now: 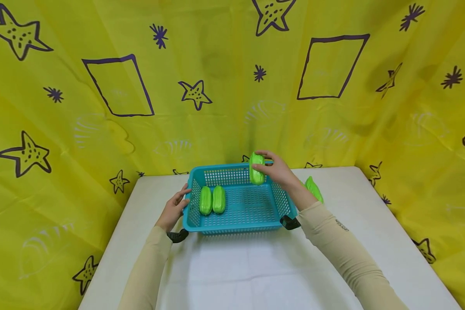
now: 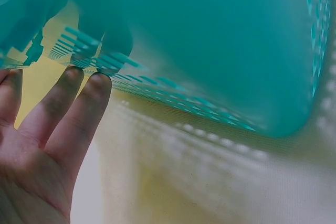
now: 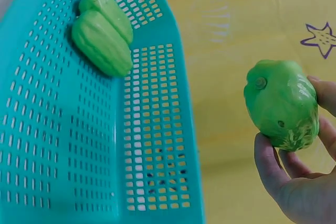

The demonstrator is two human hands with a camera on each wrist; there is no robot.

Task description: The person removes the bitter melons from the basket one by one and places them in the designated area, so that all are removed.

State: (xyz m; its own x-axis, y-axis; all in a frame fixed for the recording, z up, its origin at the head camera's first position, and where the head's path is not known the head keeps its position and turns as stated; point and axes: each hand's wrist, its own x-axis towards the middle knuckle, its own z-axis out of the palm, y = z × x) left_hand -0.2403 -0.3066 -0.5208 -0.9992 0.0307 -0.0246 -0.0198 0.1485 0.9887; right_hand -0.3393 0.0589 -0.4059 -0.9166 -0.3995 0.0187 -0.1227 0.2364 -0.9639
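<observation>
A ridged, oblong green fruit (image 1: 257,168) is held between the thumb and fingers of my right hand (image 1: 276,170), raised over the back right part of a turquoise plastic basket (image 1: 236,225). The right wrist view shows the stem end of this fruit (image 3: 283,106), glossy with a brownish patch. Two similar green fruits (image 1: 212,200) lie side by side at the left inside the basket. At the basket's left wall is my left hand (image 1: 173,209), and in the left wrist view its extended fingers (image 2: 79,100) touch the perforated side.
Another green fruit (image 1: 314,189) with a pointed tip lies right of the basket, partly hidden by the right forearm. The basket stands on a white table (image 1: 240,267). Yellow curtains (image 1: 224,125) with drawn starfish surround the table's back and sides.
</observation>
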